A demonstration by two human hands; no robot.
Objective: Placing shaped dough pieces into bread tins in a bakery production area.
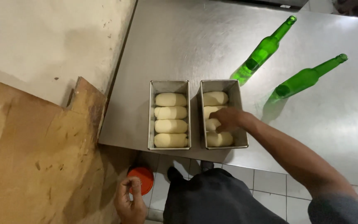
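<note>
From the head view, your right hand (228, 119) is reaching into the right-hand rectangular metal loaf tin (223, 114) at frame centre, fingers curled narrowly on a pale dough roll (213, 124). Your left hand (130, 204), loosely curled and holding nothing, is hanging at the lower edge beside a round orange lid (143, 177).
</note>
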